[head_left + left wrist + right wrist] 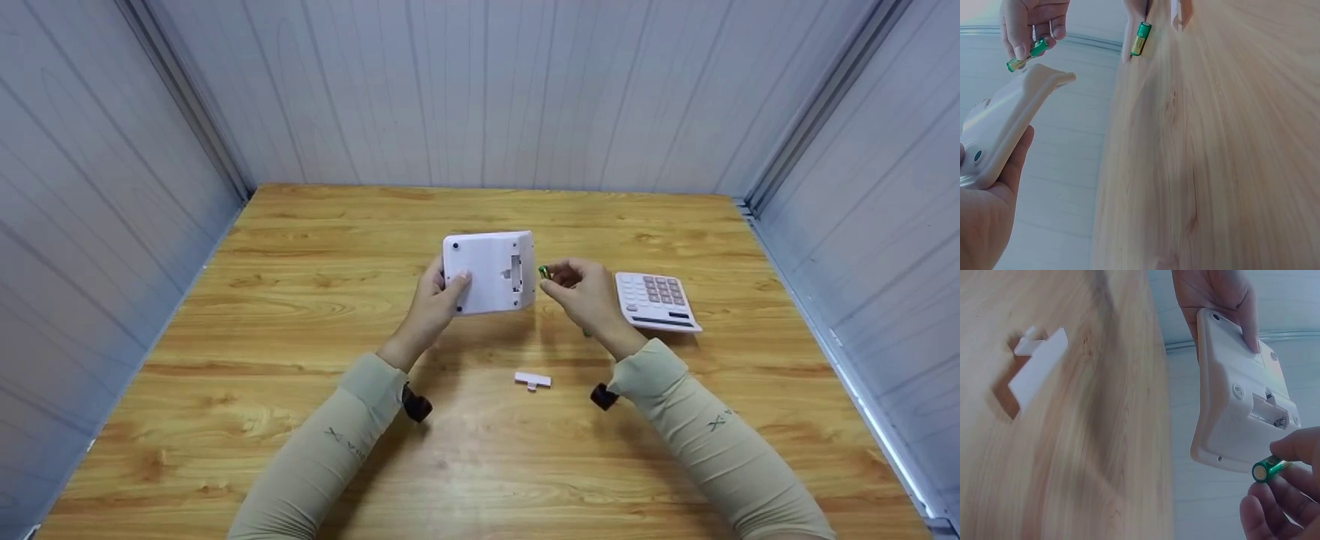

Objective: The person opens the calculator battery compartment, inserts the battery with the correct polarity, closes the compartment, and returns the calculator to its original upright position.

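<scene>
Our left hand (439, 294) grips the calculator (484, 276) up above the table (315, 352), thumb on its back and fingers behind, so that the back faces us. Our right hand (589, 294) pinches a battery (1266, 470) between thumb and fingers, just beside the calculator's edge. The two hands are apart, and the head view shows a small gap between battery and calculator.

The slot (517, 274) is uncovered, a metal contact shows in it, and we see no battery inside. Its lid (532, 380) lies on the table between our forearms. We judge the step in hand to be fitting the battery, with the cover already off.

The next move calls for lining the battery up lengthwise with the slot, minding which end meets the contact; we cannot tell the poles from here. The left hand should keep the back steady against the push. A spare battery (1141, 39) lies on the table, and a second calculator (654, 300) rests keys up beyond the right hand.
</scene>
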`<state>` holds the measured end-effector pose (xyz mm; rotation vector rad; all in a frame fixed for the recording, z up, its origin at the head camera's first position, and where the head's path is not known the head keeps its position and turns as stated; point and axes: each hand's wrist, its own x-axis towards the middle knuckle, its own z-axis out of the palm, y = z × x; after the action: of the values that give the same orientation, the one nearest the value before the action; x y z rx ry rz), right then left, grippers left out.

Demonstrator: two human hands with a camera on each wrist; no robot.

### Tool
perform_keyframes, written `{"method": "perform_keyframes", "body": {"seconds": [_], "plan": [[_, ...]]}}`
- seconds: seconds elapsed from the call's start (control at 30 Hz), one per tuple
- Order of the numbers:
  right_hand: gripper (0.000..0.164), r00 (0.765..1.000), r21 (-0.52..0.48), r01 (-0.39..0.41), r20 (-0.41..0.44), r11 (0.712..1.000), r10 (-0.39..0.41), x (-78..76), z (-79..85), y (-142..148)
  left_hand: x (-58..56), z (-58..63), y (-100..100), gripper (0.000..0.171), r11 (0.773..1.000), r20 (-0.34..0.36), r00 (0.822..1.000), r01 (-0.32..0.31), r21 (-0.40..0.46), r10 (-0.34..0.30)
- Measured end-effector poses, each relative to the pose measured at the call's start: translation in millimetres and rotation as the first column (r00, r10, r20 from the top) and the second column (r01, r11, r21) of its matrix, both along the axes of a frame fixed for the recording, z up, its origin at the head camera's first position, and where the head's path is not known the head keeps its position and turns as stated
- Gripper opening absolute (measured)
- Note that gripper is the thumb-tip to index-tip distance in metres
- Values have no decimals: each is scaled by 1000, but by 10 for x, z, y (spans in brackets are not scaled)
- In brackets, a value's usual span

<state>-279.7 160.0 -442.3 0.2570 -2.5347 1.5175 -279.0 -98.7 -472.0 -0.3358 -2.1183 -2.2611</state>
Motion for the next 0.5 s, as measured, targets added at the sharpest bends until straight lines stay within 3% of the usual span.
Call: {"method": "perform_keyframes", "body": {"seconds": [0.5], "plan": [[20,999,-109,-46,-14,993,45,32,33,13,13,-5,79,45,999,16,999,40,3,-40]]}}
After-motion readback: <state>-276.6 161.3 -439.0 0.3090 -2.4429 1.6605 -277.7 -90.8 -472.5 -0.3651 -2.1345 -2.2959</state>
